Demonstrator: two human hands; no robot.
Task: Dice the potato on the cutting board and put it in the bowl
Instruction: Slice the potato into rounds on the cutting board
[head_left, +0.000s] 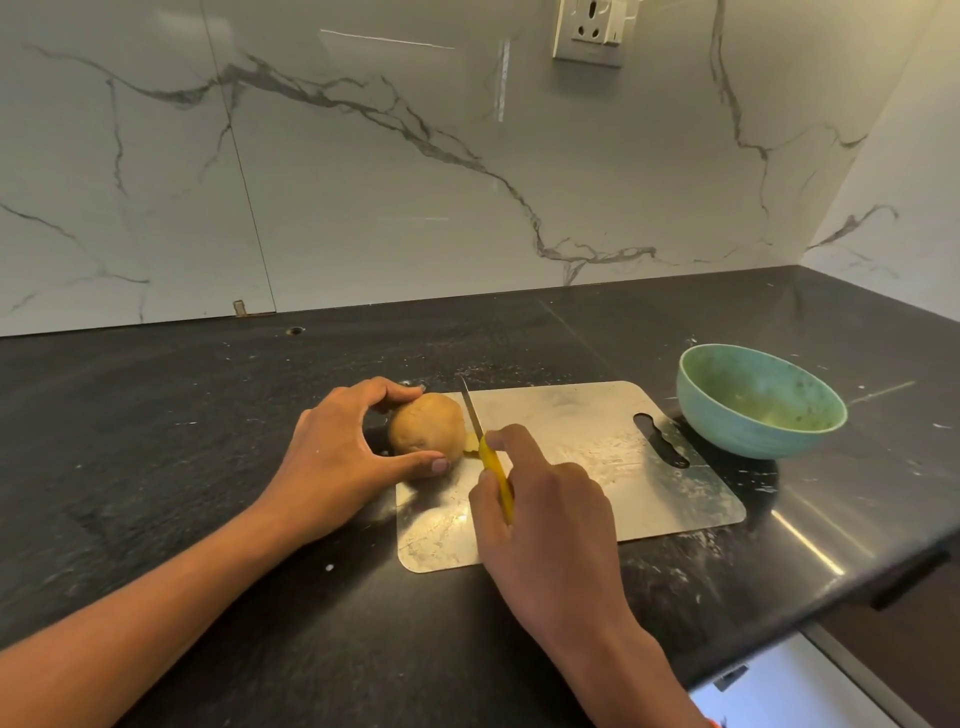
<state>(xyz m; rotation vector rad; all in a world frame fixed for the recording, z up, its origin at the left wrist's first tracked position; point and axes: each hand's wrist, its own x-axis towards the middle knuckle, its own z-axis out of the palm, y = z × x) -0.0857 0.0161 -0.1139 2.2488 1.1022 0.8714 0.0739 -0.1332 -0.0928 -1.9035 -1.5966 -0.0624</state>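
Observation:
A brown potato (427, 427) sits at the left end of a steel cutting board (582, 457). My left hand (343, 452) holds the potato between thumb and curled fingers from its left side. My right hand (540, 514) grips a yellow-handled knife (485, 447), with the index finger laid along the handle top. The blade stands against the potato's right side, where a small pale cut piece shows at the base. A teal bowl (761, 402) stands just right of the board, holding no potato.
The black stone counter (208, 467) runs to a marble wall behind. Its front edge cuts diagonally at the lower right, with a white surface (810, 696) below it. A wall socket (592, 31) is above. White specks dot the counter.

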